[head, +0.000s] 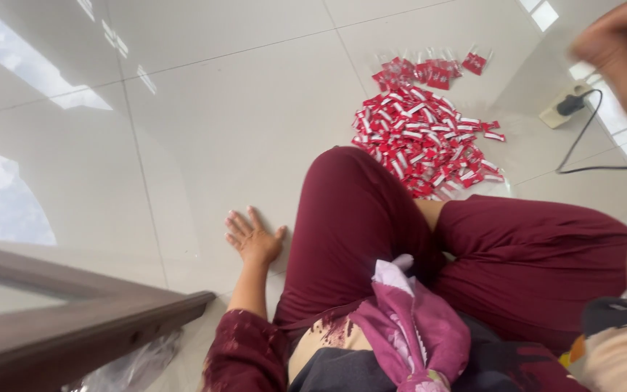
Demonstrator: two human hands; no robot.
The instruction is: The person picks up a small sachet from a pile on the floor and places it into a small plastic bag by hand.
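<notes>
**Flat palm on tile, blurred hand raised above the sachets**

Spread flat with its fingers fanned, the left hand (252, 238) presses palm-down on the pale floor tile (205, 123) and holds nothing. Just to its right, almost touching the thumb, rises a knee in dark red trousers (357, 218). The right hand (622, 54) is lifted near the camera at the upper right edge, blurred, so whether it grips anything cannot be told.

Beyond the knee, well ahead of the flat hand and below the raised one, lies a heap of small red-and-white sachets (426, 141), with a looser row of red packets (433, 71) just past it. Right of the heap, under the raised hand, a white socket block (564, 107) sits on the floor with a black cable (589, 156) trailing off to the right edge.

Left of and ahead of the flat hand the glossy tiles run open, broken only by grout lines and window reflections. Behind that hand, toward the lower left corner, a dark wooden rail (74, 327) cuts across, with crumpled clear plastic (136, 366) beneath it. A purple cloth (411, 319) lies bunched in the lap.
</notes>
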